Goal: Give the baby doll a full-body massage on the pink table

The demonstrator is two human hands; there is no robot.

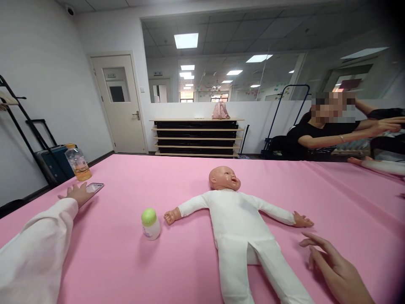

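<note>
My left hand (79, 193), in a white sleeve, reaches to the far left of the table. Its fingers are spread and it lies partly over a phone (96, 187), covering the near end. Just beyond stands a bottle (79, 164) with a yellow cap and amber liquid low inside. My right hand (337, 266) hovers at the lower right, loosely bent fingers apart and nothing in them. Nearest to it is the hand of a baby doll (242, 217) in a white cloth suit, lying on its back with arms outstretched. Left of the doll stands a small jar (151, 224) with a green lid.
A pink cloth (126, 261) covers the table. At the right, a person in black (316, 135) reaches toward another doll (384, 165) on the table. Behind are a low shelf (196, 138) with a pink backpack (220, 110) and a door (122, 122). A blue suitcase (53, 162) stands left.
</note>
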